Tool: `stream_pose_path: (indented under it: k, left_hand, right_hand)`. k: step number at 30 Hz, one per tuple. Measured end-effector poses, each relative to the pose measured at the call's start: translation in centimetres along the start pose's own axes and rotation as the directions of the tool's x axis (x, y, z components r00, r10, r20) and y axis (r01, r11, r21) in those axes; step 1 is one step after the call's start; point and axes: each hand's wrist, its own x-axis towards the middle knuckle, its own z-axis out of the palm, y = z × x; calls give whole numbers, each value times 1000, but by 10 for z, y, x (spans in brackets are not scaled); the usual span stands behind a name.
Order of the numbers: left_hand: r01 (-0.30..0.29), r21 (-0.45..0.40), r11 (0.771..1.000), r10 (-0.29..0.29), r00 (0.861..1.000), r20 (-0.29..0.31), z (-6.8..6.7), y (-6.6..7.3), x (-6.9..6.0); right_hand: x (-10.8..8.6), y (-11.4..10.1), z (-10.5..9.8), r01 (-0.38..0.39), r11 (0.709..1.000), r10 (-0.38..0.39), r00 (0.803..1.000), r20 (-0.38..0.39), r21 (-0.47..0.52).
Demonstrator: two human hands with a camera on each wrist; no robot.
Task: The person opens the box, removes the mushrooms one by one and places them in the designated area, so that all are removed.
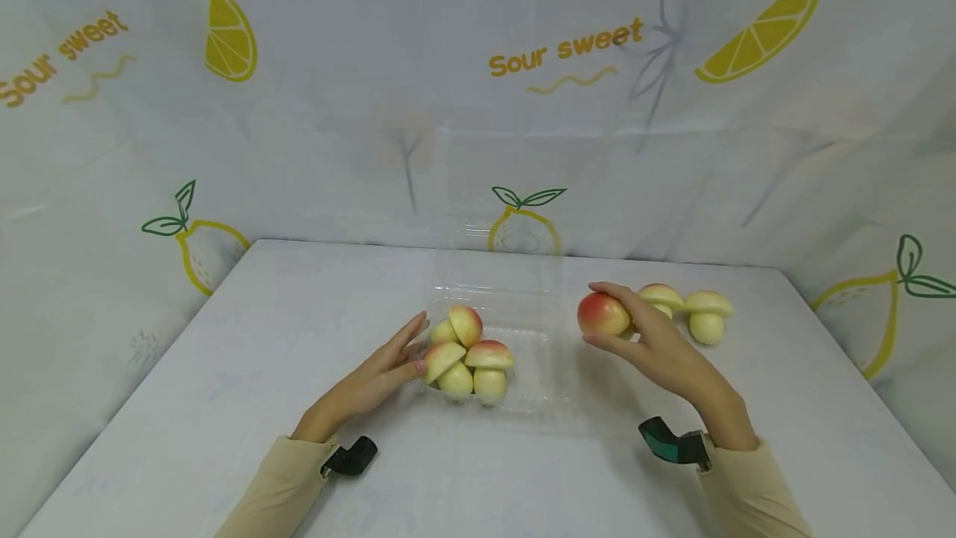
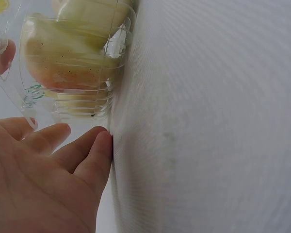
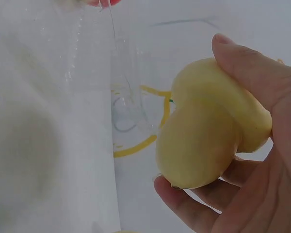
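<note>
A clear plastic clamshell box (image 1: 529, 372) stands with its lid (image 1: 496, 272) raised at the back. In its left half lie toy mushrooms with red-and-yellow caps, among them an upright mushroom (image 1: 490, 368) and two tilted ones. My left hand (image 1: 373, 379) rests at the box's left side, fingers fairly straight, thumb by the rim; the left wrist view shows the fingertips (image 2: 103, 138) close to the ridged wall. To the right of the box, my right hand (image 1: 657, 347) grips another mushroom (image 3: 199, 141) between thumb and fingers, above the table.
Two more mushrooms stand on the table at the right, one partly behind my right hand and a pale mushroom (image 1: 708, 315) beside it. The white table (image 1: 478, 480) meets a lemon-printed cloth (image 1: 336, 131) at the back. Black wrist devices sit on both wrists.
</note>
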Motion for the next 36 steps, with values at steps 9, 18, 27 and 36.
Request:
stream_pose_path:
  k: [9,18,27,36]
  left_hand:
    - [-2,-1,1000,2,1000,-1,0,-2,0]
    - [0,-5,1000,0,1000,3,0,-1,0]
    - [2,-6,1000,-1,1000,1,0,-1,0]
    - [2,-1,1000,-2,1000,4,0,-1,0]
  right_hand:
    - [-2,6,-11,-38,998,39,999,-14,58]
    - [-9,10,-29,-75,993,76,997,-8,88]
    - [-12,20,-38,-90,992,91,996,-13,91]
    - [-17,27,-47,-126,992,127,990,-62,29]
